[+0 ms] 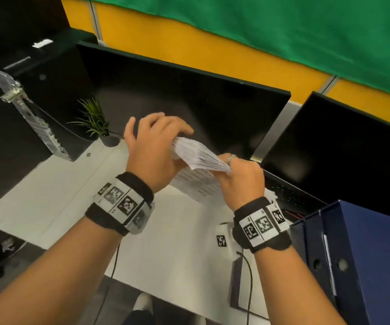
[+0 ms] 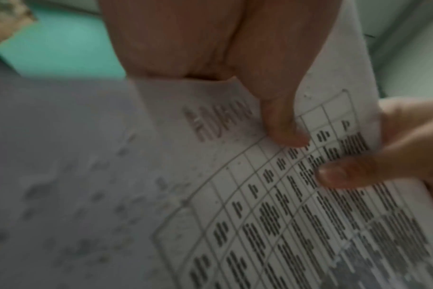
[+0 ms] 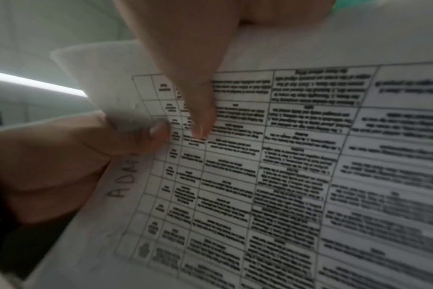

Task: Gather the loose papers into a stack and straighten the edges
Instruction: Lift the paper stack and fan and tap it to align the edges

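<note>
The loose papers appear already gathered: both hands hold them as one sheaf at the centre of the head view, raised above the white bench in front of the dark monitor. No other stray sheet shows plainly on the bench, though part of it is hidden behind the hands. What seems left is the squaring: the near edge of the sheaf fans out into separate leaves, so the edges are not yet flush, and tapping them level and laying the stack down probably remain.

The left hand sits at the upper left end of the sheaf, back of the hand up, fingers curled over the top edge and thumb lifted clear. In the left wrist view a finger presses on the printed table of the top sheet. The right hand, with a ring on one finger, grips the lower right end, pinching the fanned edge. The right wrist view shows its thumb flat on the page, beside a fingertip of the other hand. Both forearms reach in from the bottom of the frame, wrists banded with marker tags.
</note>
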`<state>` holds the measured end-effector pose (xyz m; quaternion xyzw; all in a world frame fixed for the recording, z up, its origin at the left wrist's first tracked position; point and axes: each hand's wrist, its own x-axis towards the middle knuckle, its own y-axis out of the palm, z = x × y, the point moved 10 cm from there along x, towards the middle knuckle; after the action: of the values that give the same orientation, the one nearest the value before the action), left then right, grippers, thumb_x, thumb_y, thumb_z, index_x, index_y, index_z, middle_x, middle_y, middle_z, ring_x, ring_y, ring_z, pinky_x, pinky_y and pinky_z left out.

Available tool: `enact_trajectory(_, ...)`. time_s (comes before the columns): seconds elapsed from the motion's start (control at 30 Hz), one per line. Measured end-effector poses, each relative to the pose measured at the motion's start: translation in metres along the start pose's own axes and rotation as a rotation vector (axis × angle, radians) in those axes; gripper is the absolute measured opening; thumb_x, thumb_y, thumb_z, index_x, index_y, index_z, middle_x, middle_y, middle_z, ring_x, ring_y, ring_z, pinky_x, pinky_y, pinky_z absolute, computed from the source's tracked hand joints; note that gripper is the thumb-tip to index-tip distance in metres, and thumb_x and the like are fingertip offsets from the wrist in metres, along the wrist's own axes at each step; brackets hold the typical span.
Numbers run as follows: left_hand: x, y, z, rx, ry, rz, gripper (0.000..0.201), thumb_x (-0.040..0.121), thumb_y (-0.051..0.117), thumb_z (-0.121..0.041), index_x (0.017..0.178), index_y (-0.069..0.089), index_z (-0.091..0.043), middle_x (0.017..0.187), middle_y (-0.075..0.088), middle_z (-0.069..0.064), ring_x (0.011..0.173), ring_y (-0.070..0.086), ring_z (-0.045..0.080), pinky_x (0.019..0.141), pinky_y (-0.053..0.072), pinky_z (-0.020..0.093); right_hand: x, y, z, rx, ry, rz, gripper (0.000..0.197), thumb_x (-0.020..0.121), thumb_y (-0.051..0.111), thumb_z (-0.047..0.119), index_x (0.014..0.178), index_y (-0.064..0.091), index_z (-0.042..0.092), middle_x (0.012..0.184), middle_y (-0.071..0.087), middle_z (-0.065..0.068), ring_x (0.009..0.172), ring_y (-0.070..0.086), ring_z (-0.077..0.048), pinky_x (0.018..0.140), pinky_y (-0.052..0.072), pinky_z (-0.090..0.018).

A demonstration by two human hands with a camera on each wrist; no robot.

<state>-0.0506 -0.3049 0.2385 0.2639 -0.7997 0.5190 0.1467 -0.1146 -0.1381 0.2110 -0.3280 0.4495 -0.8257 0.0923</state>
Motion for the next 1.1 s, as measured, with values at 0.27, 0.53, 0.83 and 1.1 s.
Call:
enact_trajectory(0.27, -0.004, -0.003, 0.071, -0.665, -0.253, 0.060, 0.029, 0.079, 0.081, -0.017, 0.106, 0.072, -0.024, 0.090, 0.076, -0.020, 0.090, 0.072, 0.001, 0.079, 0.056, 0.018, -0.050, -0.054, -0.073, 0.072, 0.415, -0.558, 0.102, 0.064, 0.085, 0.040, 0.146, 0.032, 0.009, 0.154, 0.027, -0.013, 0.143, 0.024, -0.021, 0.119, 0.015, -0.038)
enact_trajectory(0.53, -0.050, 0.063, 0.111, -0.889, -0.580, 0.076, 0.026, 0.085, 0.075, -0.013, 0.110, 0.072, -0.012, 0.091, 0.077, -0.011, 0.081, 0.074, 0.000, 0.070, 0.060, 0.020, -0.079, 0.024, -0.146, 0.788, 0.820, -0.061, 0.028, 0.077, 0.079, 0.007, 0.100, 0.068, 0.019, 0.099, 0.074, 0.002, 0.092, 0.072, -0.018, 0.083, 0.058, -0.038)
enact_trajectory(0.83, -0.125, 0.111, 0.154, -0.779, -0.781, 0.166, 0.035, 0.072, 0.085, -0.018, 0.104, 0.074, -0.025, 0.100, 0.076, -0.003, 0.091, 0.074, 0.017, 0.082, 0.061, 0.045, -0.154, 0.078, -0.122, 0.855, 0.943, -0.091, 0.036, 0.074, 0.082, 0.005, 0.102, 0.066, 0.021, 0.094, 0.071, 0.006, 0.082, 0.069, -0.007, 0.052, 0.056, -0.019)
enact_trajectory(1.1, -0.113, 0.101, 0.147, -0.840, -0.650, 0.219, 0.024, 0.078, 0.080, -0.002, 0.094, 0.074, -0.020, 0.086, 0.078, -0.008, 0.078, 0.072, 0.004, 0.067, 0.054, 0.017, -0.145, 0.053, -0.129, 0.794, 0.856, -0.132, 0.029, 0.075, 0.082, 0.014, 0.098, 0.068, 0.026, 0.094, 0.073, 0.010, 0.089, 0.070, -0.008, 0.069, 0.056, -0.019)
